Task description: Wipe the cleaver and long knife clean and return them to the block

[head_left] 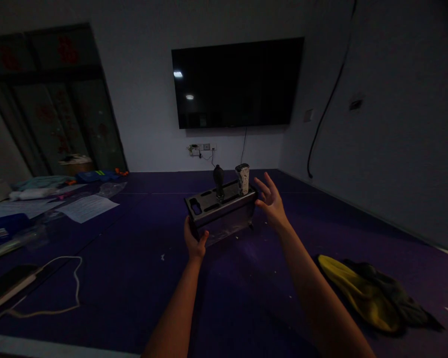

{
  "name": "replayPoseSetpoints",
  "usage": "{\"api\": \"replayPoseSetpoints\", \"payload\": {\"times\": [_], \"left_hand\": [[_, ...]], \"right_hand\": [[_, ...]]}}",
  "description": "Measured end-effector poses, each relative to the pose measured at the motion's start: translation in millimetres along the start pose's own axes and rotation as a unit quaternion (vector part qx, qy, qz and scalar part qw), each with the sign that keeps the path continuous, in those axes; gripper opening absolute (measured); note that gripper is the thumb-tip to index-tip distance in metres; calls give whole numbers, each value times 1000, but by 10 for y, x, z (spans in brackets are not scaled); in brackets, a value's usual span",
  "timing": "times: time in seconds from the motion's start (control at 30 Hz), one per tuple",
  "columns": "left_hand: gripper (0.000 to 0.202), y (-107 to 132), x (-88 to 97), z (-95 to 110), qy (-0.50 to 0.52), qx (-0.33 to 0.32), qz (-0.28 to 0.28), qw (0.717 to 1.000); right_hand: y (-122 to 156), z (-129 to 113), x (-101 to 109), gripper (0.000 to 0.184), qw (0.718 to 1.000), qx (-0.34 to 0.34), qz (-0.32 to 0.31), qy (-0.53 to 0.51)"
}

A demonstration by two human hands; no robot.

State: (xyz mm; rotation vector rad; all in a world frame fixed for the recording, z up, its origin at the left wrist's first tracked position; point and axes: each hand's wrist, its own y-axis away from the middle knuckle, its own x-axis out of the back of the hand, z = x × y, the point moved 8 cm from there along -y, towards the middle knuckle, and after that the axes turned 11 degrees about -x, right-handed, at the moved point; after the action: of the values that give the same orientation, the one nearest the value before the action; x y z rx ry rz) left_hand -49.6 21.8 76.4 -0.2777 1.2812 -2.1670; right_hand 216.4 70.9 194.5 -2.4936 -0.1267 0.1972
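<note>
You've got the slotted holder [224, 208] between your hands, left hand [194, 243] clasping its left end, thumb up front. Your right hand [272, 205] is spread wide by the right end, can't tell if it's touching.

A long, narrow slotted holder [224, 209] sits near the middle of my view, over a purple tabletop [142, 228], set at a slant with its left end lower in the frame than its right; I cannot tell whether its base touches the surface. Its top is grey with dark-edged cutouts, its lower front dim and seemingly see-through. Two handles rise from the top: a black, bulbous handle [218, 178] near the middle, and a pale, dark-patterned handle [243, 180], dark-tipped, toward the right end.
</note>
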Motion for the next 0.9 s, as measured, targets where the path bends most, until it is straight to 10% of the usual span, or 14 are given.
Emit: {"api": "replayPoseSetpoints", "payload": {"times": [0.27, 0.9], "left_hand": [[78, -26, 328, -150, -180, -18, 76, 981], [75, -160, 735, -329, -301, 12, 154, 941]], "right_hand": [[8, -357, 817, 66, 983, 31, 181, 27], [328, -114, 2066, 39, 900, -52, 428, 63]]}}
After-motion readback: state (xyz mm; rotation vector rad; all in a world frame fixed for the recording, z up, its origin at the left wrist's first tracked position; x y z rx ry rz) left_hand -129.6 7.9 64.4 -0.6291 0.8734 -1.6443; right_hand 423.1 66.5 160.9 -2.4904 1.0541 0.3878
